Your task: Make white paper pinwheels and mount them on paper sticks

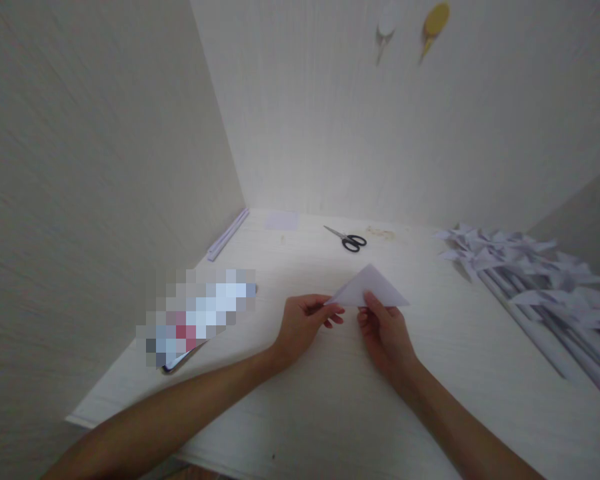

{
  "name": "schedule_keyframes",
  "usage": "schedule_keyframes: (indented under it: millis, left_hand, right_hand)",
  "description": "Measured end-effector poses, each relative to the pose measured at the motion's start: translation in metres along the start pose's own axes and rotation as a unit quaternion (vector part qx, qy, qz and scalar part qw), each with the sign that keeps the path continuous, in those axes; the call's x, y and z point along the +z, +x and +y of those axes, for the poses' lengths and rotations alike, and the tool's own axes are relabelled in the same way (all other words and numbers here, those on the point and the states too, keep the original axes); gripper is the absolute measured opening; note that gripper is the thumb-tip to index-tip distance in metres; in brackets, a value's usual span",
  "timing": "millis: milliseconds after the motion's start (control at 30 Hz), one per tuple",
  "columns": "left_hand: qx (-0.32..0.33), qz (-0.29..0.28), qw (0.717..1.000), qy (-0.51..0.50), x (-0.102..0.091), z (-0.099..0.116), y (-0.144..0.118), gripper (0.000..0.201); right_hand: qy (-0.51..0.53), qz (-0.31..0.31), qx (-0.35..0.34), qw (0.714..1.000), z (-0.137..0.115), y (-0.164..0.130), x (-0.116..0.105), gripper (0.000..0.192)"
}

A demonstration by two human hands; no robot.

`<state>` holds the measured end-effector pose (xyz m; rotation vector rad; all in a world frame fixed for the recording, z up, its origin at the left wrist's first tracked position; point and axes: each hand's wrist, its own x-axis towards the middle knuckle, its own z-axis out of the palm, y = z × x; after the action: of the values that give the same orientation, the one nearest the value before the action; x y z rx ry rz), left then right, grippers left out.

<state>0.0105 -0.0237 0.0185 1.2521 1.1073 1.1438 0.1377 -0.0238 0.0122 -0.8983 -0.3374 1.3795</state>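
A sheet of pale lilac paper folded into a triangle [373,288] is held just above the light wooden table [330,400]. My left hand [305,325] pinches its left corner between thumb and fingers. My right hand [385,333] grips the lower edge near the middle, with the thumb on top of the paper. The triangle's point faces away from me.
Black-handled scissors [349,240] lie beyond the paper. A pile of paper pinwheels on sticks [535,280] fills the right side. A phone [185,357] lies at the left under a blurred patch. A square sheet [281,221] and paper strips [229,233] rest near the back corner.
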Motion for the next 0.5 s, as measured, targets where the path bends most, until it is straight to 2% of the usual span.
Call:
schedule_keyframes:
  millis: [500]
  left_hand:
    - [0.004, 0.009, 1.000, 0.006, 0.0008, 0.0004, -0.0005, 0.020]
  right_hand:
    - [-0.016, -0.006, 0.004, 1.000, -0.0002, -0.0014, -0.0001, 0.023]
